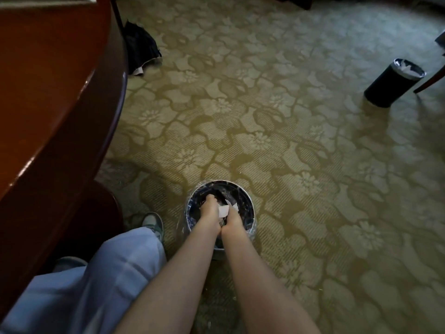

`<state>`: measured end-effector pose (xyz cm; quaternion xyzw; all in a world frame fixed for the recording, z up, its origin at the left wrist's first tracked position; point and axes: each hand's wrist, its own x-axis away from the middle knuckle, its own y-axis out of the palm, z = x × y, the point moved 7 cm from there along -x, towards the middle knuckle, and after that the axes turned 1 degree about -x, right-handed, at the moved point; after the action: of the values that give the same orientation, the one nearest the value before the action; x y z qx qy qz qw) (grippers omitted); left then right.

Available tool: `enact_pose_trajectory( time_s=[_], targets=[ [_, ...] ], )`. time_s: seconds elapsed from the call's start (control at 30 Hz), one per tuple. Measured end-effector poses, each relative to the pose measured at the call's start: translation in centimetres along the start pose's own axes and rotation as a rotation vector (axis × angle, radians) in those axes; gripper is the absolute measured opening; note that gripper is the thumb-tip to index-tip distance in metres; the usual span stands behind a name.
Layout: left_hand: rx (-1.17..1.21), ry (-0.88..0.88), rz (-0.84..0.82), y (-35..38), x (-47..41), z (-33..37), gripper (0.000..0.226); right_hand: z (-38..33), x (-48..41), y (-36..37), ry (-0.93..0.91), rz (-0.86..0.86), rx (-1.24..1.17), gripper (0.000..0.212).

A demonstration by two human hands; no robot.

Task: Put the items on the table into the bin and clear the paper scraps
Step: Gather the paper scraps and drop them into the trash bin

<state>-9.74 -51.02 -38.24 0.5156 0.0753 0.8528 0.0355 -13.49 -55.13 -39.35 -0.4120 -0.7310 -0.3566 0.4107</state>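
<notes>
Bare forearms are reaching down beside the table (48,92) into the bin (251,203) standing on the carpet. Left grip (209,209) and right grip (233,215) are both curling in, pinching one white paper scrap (224,210) between them inside the rim. Scrap is looking light, soft and crumpled, so a loose pinch anywhere on the wad is probably holding it; it could cling to fingers or flutter out on release.
</notes>
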Motion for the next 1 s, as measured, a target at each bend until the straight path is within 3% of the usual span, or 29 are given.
enact_pose_trajectory(
  time_s=[0.13,0.2,0.3,0.5,0.73,0.87,1.0],
  targets=[
    [0.066,-0.016,-0.006,-0.1,-0.2,-0.1,0.035,0.8,-0.7,0.0,0.174,-0.017,-0.2,0.021],
    [0.097,-0.042,-0.008,-0.2,-0.3,-0.3,0.029,0.9,-1.2,0.0,0.221,-0.047,-0.219,0.026],
    [0.074,-0.047,-0.019,-0.4,-0.3,-0.4,0.038,1.0,-1.7,-0.3,0.256,-0.05,-0.255,0.023],
    [-0.056,0.007,-0.043,-0.5,-0.2,0.1,0.045,0.3,-1.4,-0.9,0.181,-0.048,-0.249,0.045],
    [-0.137,0.114,-0.09,-0.4,1.8,1.6,0.047,-1.4,-0.1,-2.1,-0.007,0.022,-0.101,0.039],
    [-0.134,0.185,-0.145,-0.4,4.1,3.3,0.048,-2.6,1.7,-2.2,-0.057,-0.011,-0.129,0.016],
    [-0.194,0.29,-0.141,-0.9,7.0,5.9,0.048,-4.3,3.8,-1.6,-0.14,-0.051,-0.127,0.029]
  ],
)
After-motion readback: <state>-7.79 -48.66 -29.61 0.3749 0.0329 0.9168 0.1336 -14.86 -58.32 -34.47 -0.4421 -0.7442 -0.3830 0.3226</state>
